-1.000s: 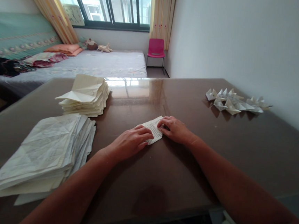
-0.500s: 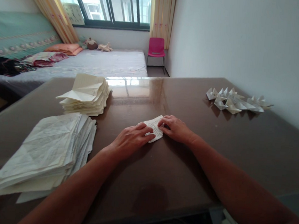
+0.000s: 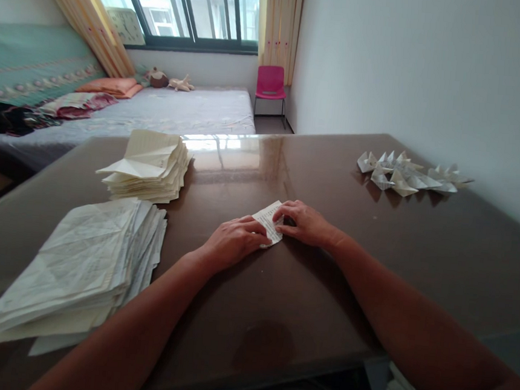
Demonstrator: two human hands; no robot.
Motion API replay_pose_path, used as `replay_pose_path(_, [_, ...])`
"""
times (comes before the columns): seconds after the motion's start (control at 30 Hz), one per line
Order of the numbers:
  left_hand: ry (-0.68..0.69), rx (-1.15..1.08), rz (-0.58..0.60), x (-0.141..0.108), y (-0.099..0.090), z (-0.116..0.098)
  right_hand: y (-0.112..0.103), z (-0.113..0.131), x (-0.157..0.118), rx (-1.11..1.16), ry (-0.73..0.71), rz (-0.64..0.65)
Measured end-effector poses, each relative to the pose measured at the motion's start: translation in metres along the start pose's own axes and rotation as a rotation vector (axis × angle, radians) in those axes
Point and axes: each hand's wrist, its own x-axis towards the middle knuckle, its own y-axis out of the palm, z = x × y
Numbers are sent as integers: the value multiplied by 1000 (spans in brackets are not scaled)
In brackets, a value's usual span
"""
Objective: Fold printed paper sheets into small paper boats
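Paper piece (image 3: 267, 221), small illegible text, fingers (image 3: 260, 239) touching it

From where I'm standing, I'm counting two paper stacks (image 3: 82, 252) sitting on the left of the frame and at least six folded paper pieces (image 3: 404, 184) clustering at the upper right (they're overlapping too much for an exact tally). Near the centre, one left hand (image 3: 235, 239) and one right hand (image 3: 305, 224) are touching one small printed paper (image 3: 267, 219). At the top, two curtains (image 3: 278, 30) are hanging, and one pink chair (image 3: 270, 82) is standing at the upper centre.
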Motion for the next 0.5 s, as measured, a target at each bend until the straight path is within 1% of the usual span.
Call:
replay_pose_path(0.1, [-13,-131,-17,-1,2,3,0,-1,0,21,5,3])
replay_pose_path(0.2, [-13,-189,-21,-2,3,3,1,-3,1,29,9,1])
replay_pose_path(0.3, [-38,-204,-33,-3,3,1,2,-4,1,28,6,4])
replay_pose_path(0.37, [-88,-195,-32,-4,2,0,2,-4,2,30,3,7])
replay_pose_path(0.43, [-126,-185,-8,-5,-1,-1,2,-4,2,32,5,10])
replay_pose_path(0.5, [-129,-185,25,-7,-4,0,2,-4,2,33,6,9])
